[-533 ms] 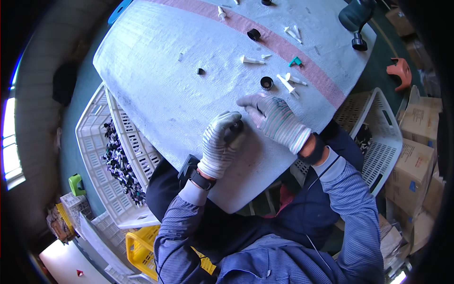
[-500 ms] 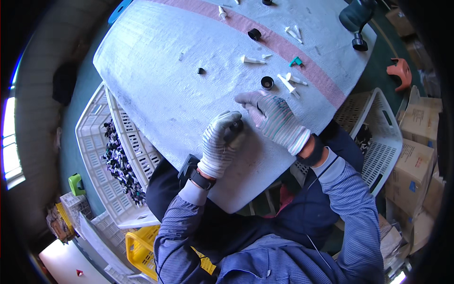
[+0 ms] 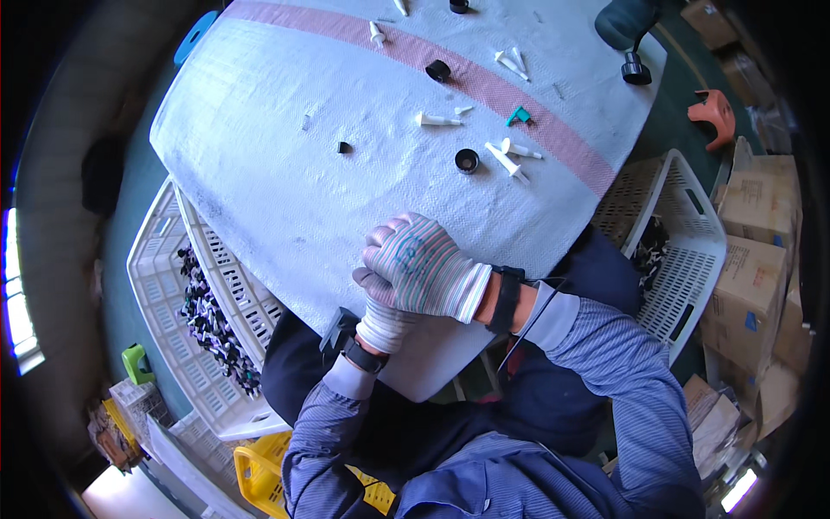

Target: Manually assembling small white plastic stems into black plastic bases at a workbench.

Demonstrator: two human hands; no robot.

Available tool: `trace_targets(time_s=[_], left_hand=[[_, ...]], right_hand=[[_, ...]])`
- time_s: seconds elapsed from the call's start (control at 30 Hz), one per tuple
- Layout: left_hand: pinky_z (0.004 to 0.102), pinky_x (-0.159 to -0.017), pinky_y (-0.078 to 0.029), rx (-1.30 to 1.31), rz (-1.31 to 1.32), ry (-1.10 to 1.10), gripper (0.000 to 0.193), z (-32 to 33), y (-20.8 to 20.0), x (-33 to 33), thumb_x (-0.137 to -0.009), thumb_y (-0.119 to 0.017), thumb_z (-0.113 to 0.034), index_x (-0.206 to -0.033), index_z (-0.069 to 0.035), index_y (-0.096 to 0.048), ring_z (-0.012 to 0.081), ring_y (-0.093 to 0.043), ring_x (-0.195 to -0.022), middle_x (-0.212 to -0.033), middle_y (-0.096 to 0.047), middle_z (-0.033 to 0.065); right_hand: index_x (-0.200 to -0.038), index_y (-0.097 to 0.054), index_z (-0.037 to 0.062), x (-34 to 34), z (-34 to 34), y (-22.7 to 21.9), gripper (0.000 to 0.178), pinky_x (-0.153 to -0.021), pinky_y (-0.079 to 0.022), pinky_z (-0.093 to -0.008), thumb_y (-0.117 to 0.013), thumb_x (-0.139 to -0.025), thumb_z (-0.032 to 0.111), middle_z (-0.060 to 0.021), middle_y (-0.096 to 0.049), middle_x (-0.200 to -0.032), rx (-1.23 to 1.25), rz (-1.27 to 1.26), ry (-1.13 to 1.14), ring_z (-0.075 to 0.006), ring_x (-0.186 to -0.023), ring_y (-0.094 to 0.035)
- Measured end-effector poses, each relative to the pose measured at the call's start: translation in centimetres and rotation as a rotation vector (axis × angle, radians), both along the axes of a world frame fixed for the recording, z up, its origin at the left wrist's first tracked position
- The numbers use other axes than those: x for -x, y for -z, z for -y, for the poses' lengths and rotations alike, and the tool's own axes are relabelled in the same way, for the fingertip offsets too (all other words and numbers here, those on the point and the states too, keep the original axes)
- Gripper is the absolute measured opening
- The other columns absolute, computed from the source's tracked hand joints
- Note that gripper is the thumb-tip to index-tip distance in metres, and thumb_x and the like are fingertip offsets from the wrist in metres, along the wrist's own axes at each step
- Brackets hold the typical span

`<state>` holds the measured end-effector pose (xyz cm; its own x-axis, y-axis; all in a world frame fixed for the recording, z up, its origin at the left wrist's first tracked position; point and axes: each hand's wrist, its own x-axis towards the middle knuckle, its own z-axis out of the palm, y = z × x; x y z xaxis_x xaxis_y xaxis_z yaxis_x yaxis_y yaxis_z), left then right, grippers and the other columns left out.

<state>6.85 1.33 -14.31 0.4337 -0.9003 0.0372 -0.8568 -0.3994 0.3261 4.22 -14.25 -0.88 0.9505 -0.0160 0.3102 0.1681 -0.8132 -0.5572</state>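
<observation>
My right hand (image 3: 425,270), in a striped knit glove with pinkish-grey fingertips, lies over my left hand above the near part of the covered table. Its fingers are curled closed, and whatever they grip is hidden. Of my left hand (image 3: 384,325), only the white glove's back and cuff show below; its fingers are covered by the right hand. Beyond the hands lie a round black cap (image 3: 467,161), a small black piece (image 3: 344,148), several white nozzle-like pieces (image 3: 438,120) and a green clip-like piece (image 3: 519,115).
The table has a white woven cover (image 3: 259,130) with a pink stripe. A white crate (image 3: 226,268) of small dark and white parts stands left, another crate (image 3: 700,233) right. A dark bottle-like object (image 3: 624,26) sits at the far right corner. Cardboard boxes (image 3: 743,277) are stacked right.
My right hand has moved left and down onto my left hand, its fingers closing. The black round piece seen in my left hand earlier is now hidden. The view has shifted slightly.
</observation>
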Motion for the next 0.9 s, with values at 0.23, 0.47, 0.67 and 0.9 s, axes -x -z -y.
trace_targets(time_s=[0.23, 0.47, 0.67, 0.9], left_hand=[[0.0363, -0.103, -0.035, 0.296, -0.264, -0.119, 0.05, 1.3, -3.3, -0.1, -0.092, -0.059, -0.025, -0.135, -0.008, -0.041, 0.0254, -0.043, -0.126, -0.133, -0.046, 0.0105], [0.036, -0.095, -0.043, 0.436, -0.259, -0.114, 0.039, 2.0, -4.1, -0.6, -0.09, -0.063, -0.021, -0.123, -0.008, -0.051, 0.0246, -0.055, -0.113, -0.12, -0.056, 0.0102], [0.0359, -0.094, -0.043, 0.487, -0.312, -0.106, 0.038, 3.4, -4.3, 0.1, -0.089, -0.063, -0.021, -0.123, -0.008, -0.051, 0.0246, -0.055, -0.111, -0.118, -0.057, 0.0102], [0.0358, -0.092, -0.044, 0.509, -0.432, -0.122, 0.038, 3.7, -4.7, -0.7, -0.089, -0.064, -0.021, -0.122, -0.007, -0.052, 0.0246, -0.056, -0.11, -0.116, -0.057, 0.0102]], right_hand=[[-0.082, -0.064, 0.0092, 0.3, 0.6, 0.5, 0.023, -0.078, -0.049, -0.0414, -0.069, -0.077, 0.031, -0.0091, -0.062, -0.085, -0.019, 0.029, -0.005, -0.0285, -0.082, -0.061], [-0.087, -0.064, 0.0084, 0.3, -0.6, -1.3, 0.025, -0.087, -0.048, -0.041, -0.067, -0.08, 0.031, -0.0086, -0.064, -0.09, 0.119, 0.015, -0.046, -0.0276, -0.086, -0.061], [-0.088, -0.065, 0.0107, 1.1, -1.0, -0.4, 0.024, -0.084, -0.049, -0.0423, -0.067, -0.075, 0.031, -0.0076, -0.064, -0.09, 0.046, 0.037, 0.03, -0.0262, -0.088, -0.061], [-0.1, -0.067, 0.0141, 1.7, -0.2, 0.3, 0.037, -0.085, -0.05, -0.0451, -0.063, -0.067, 0.031, -0.0087, -0.063, -0.094, -0.017, 0.102, 0.019, -0.0284, -0.091, -0.061]])
